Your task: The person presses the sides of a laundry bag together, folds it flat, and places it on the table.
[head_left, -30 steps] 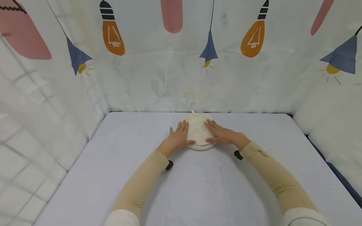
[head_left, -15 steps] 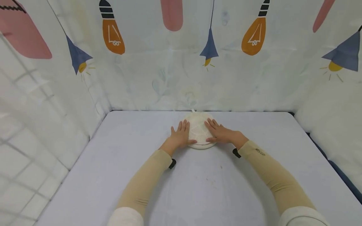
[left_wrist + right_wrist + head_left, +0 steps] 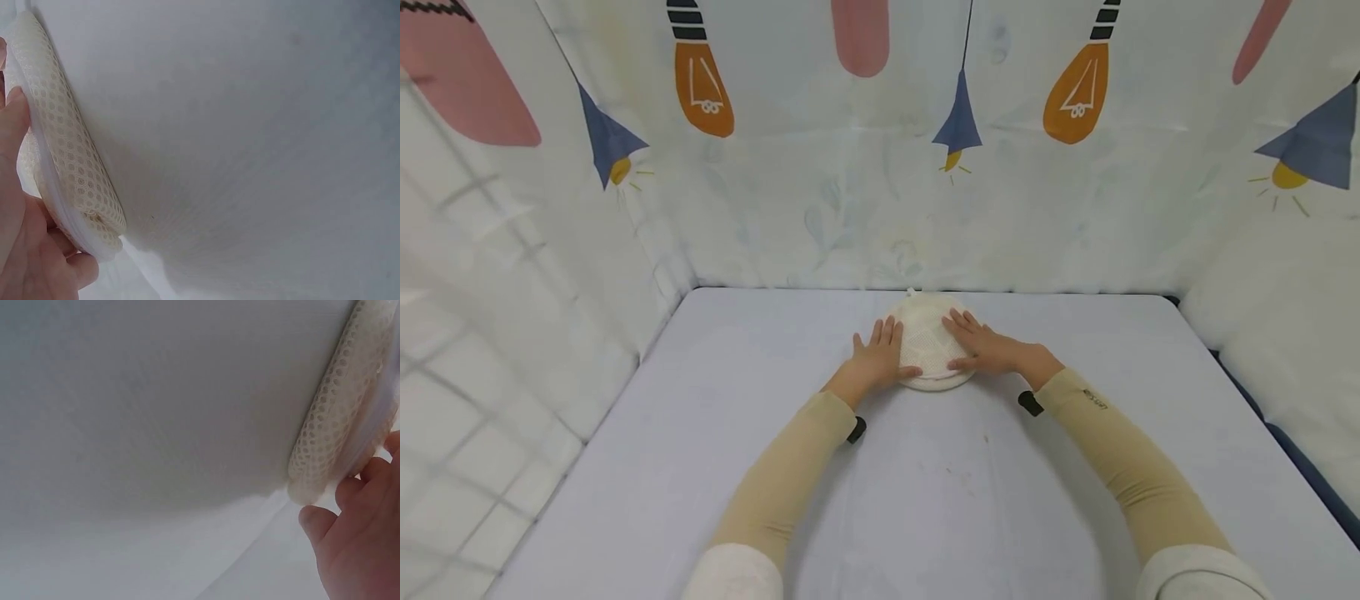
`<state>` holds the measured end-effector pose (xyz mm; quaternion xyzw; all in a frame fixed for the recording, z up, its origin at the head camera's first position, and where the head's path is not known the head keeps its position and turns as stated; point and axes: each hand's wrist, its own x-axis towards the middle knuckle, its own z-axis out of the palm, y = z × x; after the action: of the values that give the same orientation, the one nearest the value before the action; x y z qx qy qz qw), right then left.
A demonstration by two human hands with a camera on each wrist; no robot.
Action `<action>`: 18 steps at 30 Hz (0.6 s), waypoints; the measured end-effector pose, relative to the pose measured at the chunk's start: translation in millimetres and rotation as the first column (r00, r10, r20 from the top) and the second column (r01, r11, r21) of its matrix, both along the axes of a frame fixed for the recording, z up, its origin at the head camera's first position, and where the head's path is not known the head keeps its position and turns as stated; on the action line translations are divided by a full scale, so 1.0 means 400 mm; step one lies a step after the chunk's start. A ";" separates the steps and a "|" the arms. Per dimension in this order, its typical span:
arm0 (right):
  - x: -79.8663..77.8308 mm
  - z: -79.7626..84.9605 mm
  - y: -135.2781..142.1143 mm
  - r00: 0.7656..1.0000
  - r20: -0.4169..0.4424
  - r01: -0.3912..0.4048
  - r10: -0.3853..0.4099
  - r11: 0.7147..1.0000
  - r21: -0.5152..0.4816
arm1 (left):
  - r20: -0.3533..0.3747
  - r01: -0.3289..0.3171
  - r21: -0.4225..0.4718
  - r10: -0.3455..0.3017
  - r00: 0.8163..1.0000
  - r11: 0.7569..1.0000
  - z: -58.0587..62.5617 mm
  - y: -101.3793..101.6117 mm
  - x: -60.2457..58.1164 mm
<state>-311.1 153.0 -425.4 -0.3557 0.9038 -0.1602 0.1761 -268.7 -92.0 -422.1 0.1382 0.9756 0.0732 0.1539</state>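
A round cream mesh laundry bag (image 3: 931, 337) lies flat near the far edge of the white table (image 3: 925, 500). My left hand (image 3: 874, 362) rests on its left side, fingers spread and pointing away, thumb along the near rim. From the other side my right hand (image 3: 988, 348) touches the bag with extended fingers. Honeycomb mesh and a pale band along the side of the bag (image 3: 72, 144) show up close in the left wrist view, beside the left hand (image 3: 28, 250). In the right wrist view, the right hand (image 3: 369, 531) is at the bag's edge (image 3: 331, 419).
A white printed curtain (image 3: 820, 192) hangs directly behind the table, with more white fabric at both sides. Small specks (image 3: 955, 473) mark the tabletop in front of the bag. Both forearms reach across the table from its near side.
The head view has shifted slightly, so the table and curtain sit a little higher in the picture. Both hands stay on the bag, which keeps its place.
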 end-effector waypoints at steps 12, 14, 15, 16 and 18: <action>-0.007 0.019 -0.002 0.997 0.060 0.042 -0.041 0.999 -0.011 | -0.008 0.009 -0.010 -0.009 1.000 1.000 0.000 -0.003 -0.014; -0.009 0.019 0.000 0.997 0.062 0.047 -0.046 0.999 -0.009 | -0.009 0.013 -0.010 -0.013 1.000 1.000 0.001 -0.004 -0.016; -0.009 0.019 0.001 0.997 0.064 0.050 -0.050 0.999 -0.010 | -0.009 0.016 -0.013 -0.016 1.000 1.000 0.001 -0.005 -0.016; -0.011 0.018 0.002 0.997 0.060 0.052 -0.051 0.999 -0.004 | -0.010 0.018 -0.013 -0.019 1.000 1.000 0.002 -0.005 -0.017; -0.011 0.019 0.004 0.997 0.055 0.050 -0.050 0.999 -0.010 | -0.015 0.023 -0.015 -0.023 1.000 1.000 0.003 -0.005 -0.017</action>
<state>-315.5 154.4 -417.7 -0.3293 0.9063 -0.1793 0.1948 -275.6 -94.1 -420.9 0.1487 0.9756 0.0631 0.1485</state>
